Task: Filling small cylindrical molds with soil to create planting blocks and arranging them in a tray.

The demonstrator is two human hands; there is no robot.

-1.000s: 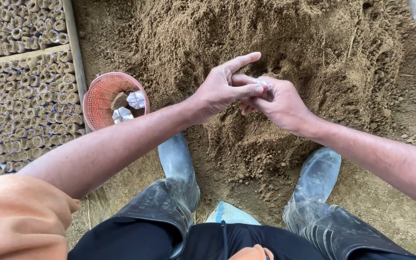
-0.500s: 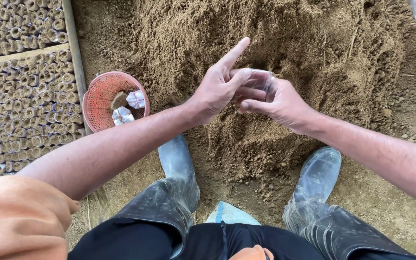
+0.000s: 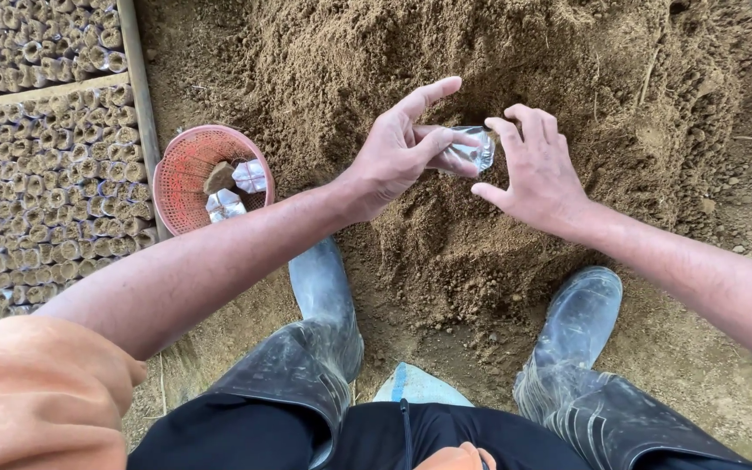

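While both hands are meeting over the soil heap, the scene is reading like this:

Left hand: the left hand (image 3: pixel 398 152) is pinching a small clear plastic bag (image 3: pixel 472 152) between thumb and middle fingers, with the forefinger sticking out straight and free.

Right hand: the right hand (image 3: pixel 533 170) is hovering just beside the bag, its fingers spread apart and curved, the fingertips touching or nearly touching the bag's far edge; it is gripping nothing.

Bag: it is hanging above the top of the soil heap (image 3: pixel 498 78), between the two hands.

Surroundings: a red basket (image 3: pixel 186 178) holding a few more clear bags is sitting left of the heap, beside rows of filled bags (image 3: pixel 54 191). Two rubber boots (image 3: pixel 328 305) are standing at the heap's foot.

Risk: the bag looks thin and slippery, so a light pinch is likely risking a drop into the loose soil; gritty fingers could be failing to part its mouth, or tearing it.
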